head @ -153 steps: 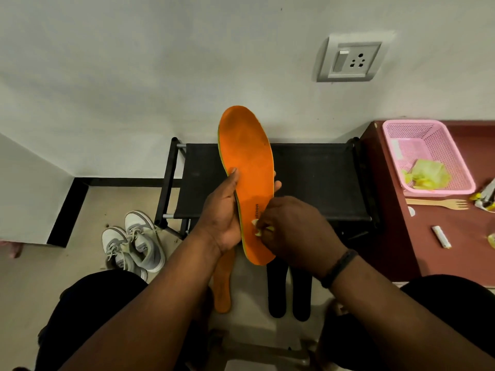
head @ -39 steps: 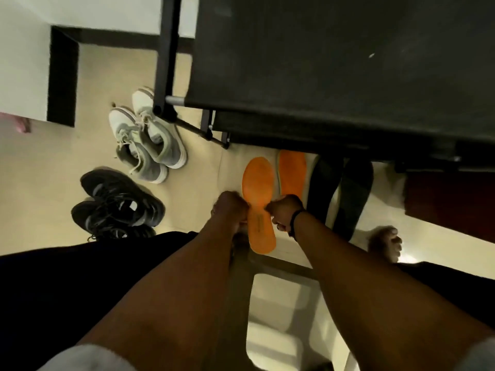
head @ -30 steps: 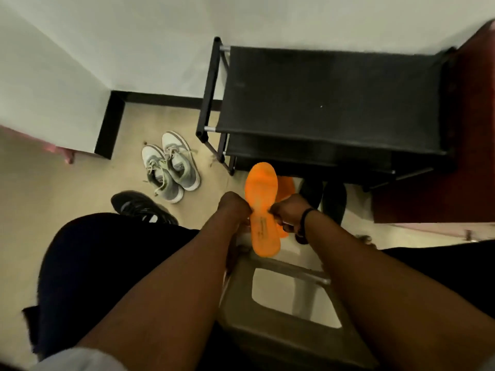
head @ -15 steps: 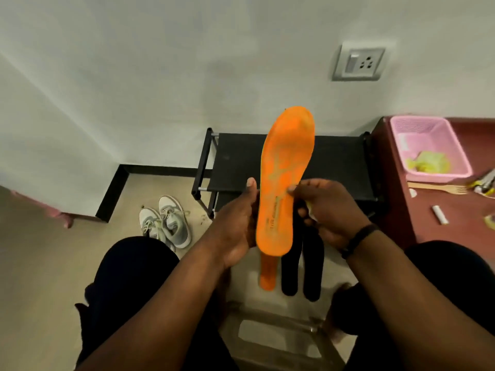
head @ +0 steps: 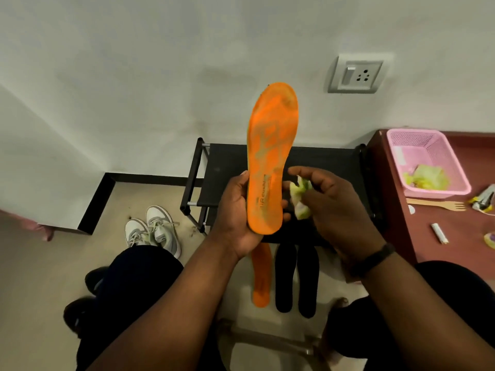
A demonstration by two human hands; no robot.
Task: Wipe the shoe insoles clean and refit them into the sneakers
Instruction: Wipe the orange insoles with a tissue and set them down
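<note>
My left hand [head: 237, 210] grips the heel end of an orange insole [head: 272, 145] and holds it upright, its top face smudged grey. Just right of it my right hand [head: 332, 204] pinches a crumpled yellow-green wipe [head: 301, 196], a small gap away from the insole's edge. On the floor below lie a second orange insole [head: 261, 277] and two black insoles [head: 296, 279] side by side. A pair of grey-white sneakers [head: 156, 234] stands on the floor to the left. A black shoe [head: 92, 282] shows partly behind my left knee.
A black shoe rack [head: 321, 162] stands against the white wall. To the right a maroon table [head: 455, 218] carries a pink basket [head: 426, 145] with used wipes, a wooden fork [head: 435, 204] and small items. A stool frame [head: 267, 341] sits between my knees.
I picked this smudged orange insole up off the floor and raised it upright before the wall. My right hand let go of its edge and now holds the wipe beside it.
</note>
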